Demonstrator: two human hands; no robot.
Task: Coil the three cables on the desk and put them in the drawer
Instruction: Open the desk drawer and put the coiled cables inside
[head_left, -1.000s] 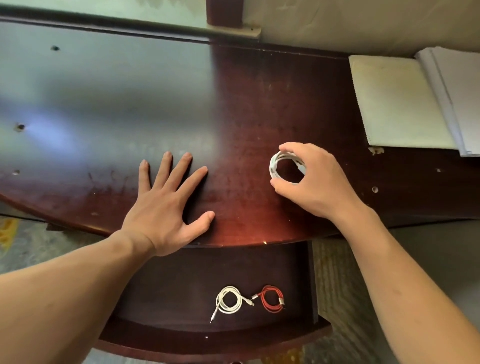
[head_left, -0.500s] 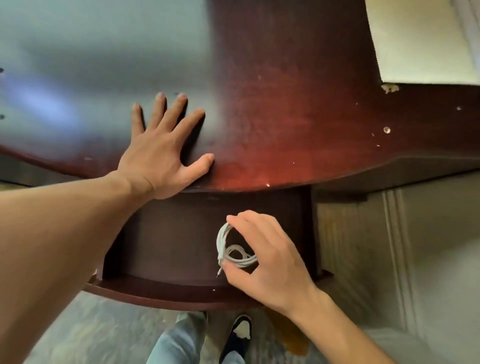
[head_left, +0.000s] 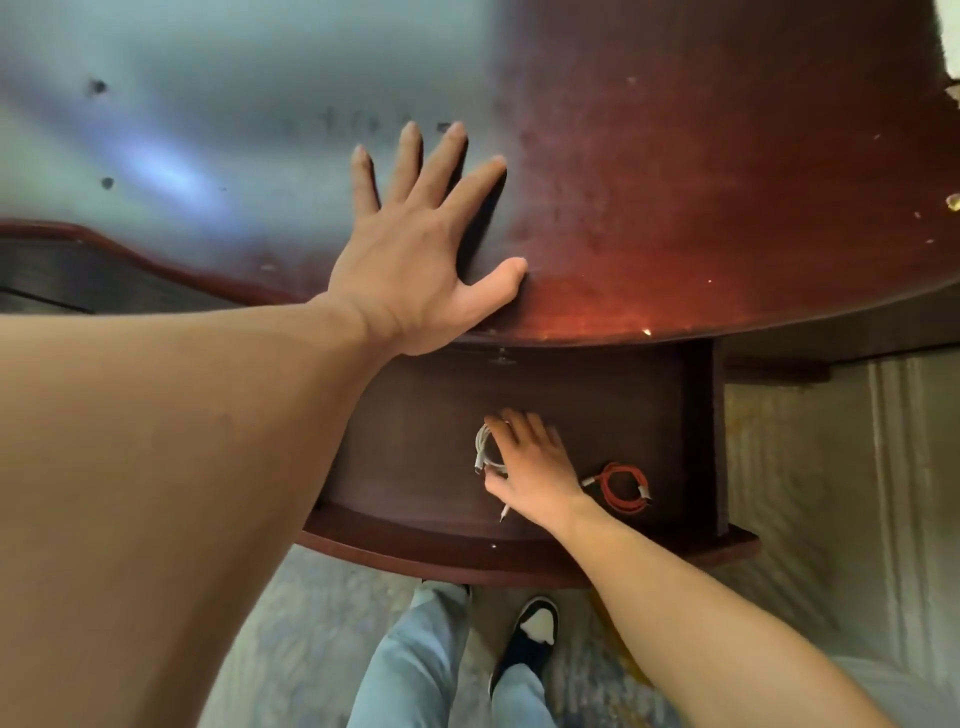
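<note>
**Right hand in the drawer with a white coil**

Left hand flat on the dark red worktop, fingers straight and spread, thumb out along the front edge, holding nothing. Forearm stretched across the left of the view.

Right hand down inside the open drawer, below the worktop's curved edge. Fingers curled over a coiled white cable, thumb at the near side of the loop and fingertips at the far side, pinching it. Coil low in the drawer, near or on the bottom; cannot tell whether touching. Only the left arc of the loop visible, the rest hidden under the palm. A small white plug end poking out just below the thumb; cannot tell which cable it belongs to.

Coiled red cable with white ends lying on the drawer bottom, just right of the right wrist, apart from the white coil.

Under the drawer front, light blue trouser legs and a black-and-white shoe on a pale patterned floor.
</note>
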